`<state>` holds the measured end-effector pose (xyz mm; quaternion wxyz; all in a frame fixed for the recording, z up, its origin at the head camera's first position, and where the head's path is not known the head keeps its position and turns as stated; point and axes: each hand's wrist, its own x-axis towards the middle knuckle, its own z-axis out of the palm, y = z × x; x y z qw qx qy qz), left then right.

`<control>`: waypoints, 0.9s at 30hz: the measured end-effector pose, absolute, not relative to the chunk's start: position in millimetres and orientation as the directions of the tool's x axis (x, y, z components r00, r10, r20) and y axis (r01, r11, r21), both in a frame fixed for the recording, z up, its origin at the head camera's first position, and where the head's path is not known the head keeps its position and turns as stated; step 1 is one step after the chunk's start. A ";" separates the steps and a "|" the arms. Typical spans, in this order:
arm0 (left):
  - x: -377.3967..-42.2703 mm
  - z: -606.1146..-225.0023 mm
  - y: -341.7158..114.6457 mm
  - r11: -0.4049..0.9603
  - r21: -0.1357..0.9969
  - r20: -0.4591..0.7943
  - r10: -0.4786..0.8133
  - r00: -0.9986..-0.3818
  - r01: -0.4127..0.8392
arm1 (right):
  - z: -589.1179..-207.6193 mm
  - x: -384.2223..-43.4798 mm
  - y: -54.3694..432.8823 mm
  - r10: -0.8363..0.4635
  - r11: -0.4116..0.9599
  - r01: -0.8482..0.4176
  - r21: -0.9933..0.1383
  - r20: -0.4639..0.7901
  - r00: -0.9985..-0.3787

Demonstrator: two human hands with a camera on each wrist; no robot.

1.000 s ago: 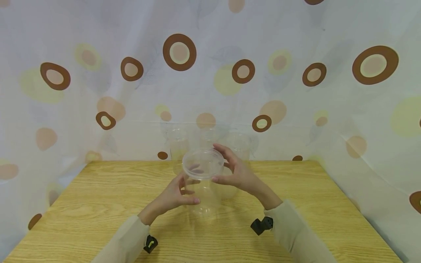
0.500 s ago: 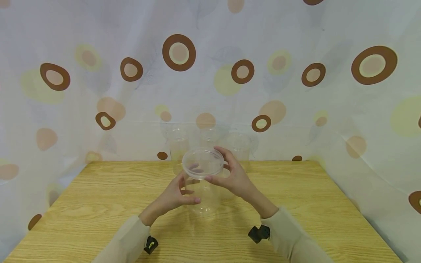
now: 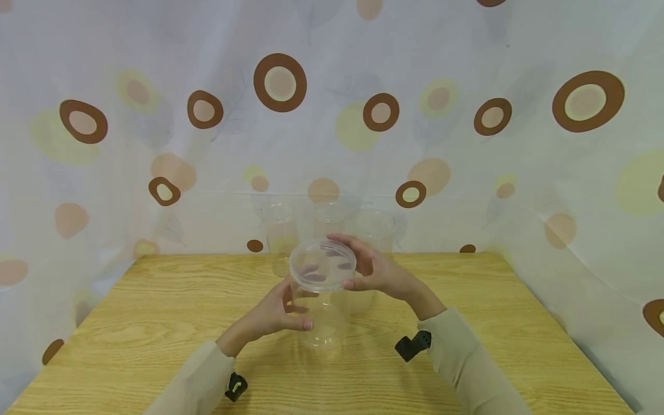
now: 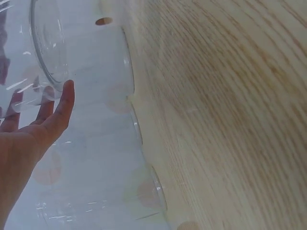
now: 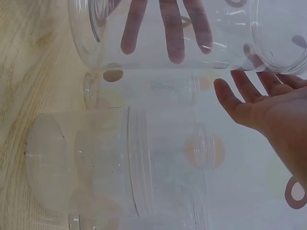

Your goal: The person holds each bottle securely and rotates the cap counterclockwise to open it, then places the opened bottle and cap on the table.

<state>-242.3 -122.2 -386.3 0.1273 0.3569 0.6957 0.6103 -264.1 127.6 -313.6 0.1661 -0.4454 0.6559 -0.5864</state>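
A clear plastic jar (image 3: 328, 320) stands upright in front of me, a round see-through lid (image 3: 323, 266) on its top. My left hand (image 3: 270, 311) grips its body from the left, thumb on the near side and fingers behind. Through the clear wall those fingers show in the right wrist view. My right hand (image 3: 383, 275) holds the lid's edge from the right, thumb at the near rim and fingertips at the far rim. In the left wrist view, the jar's base (image 4: 45, 62) is raised off the tabletop.
Several more clear jars stand behind, including a tall left one (image 3: 282, 239) and a right one (image 3: 377, 230). A cloudy lidded jar (image 5: 96, 163) stands close beyond my right hand. The wooden table (image 3: 155, 323) ends at a patterned curtain (image 3: 218, 161).
The jar has come down slightly and nearer. My right thumb slid left along the rim, then back right, while the far fingertips moved left. My left hand keeps its grip.
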 end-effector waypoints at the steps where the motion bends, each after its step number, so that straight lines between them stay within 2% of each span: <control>1: -242.5 -386.2 -122.1 0.000 0.940 0.260 0.649 -0.715 0.342 | -313.9 -263.5 127.4 -0.776 -0.086 -0.391 -0.916 0.308 -0.551; 5: -242.1 -385.6 -121.6 0.011 0.935 0.272 0.620 -0.736 0.354 | -314.0 -256.0 125.0 -0.721 -0.051 -0.436 -0.899 0.335 -0.606; 10: -243.4 -386.9 -120.6 0.012 0.932 0.286 0.585 -0.759 0.361 | -315.3 -242.8 116.2 -0.581 0.062 -0.532 -0.844 0.403 -0.707; 16: -243.8 -389.4 -120.8 0.026 0.927 0.294 0.571 -0.766 0.375 | -319.6 -236.0 108.8 -0.480 0.135 -0.556 -0.820 0.437 -0.761; 22: -242.6 -390.3 -119.8 0.007 0.930 0.292 0.588 -0.754 0.366 | -320.3 -240.3 109.5 -0.514 0.088 -0.543 -0.835 0.429 -0.743; 27: -242.2 -389.5 -120.5 -0.026 0.934 0.294 0.619 -0.728 0.355 | -316.8 -252.9 117.6 -0.664 -0.041 -0.479 -0.877 0.382 -0.643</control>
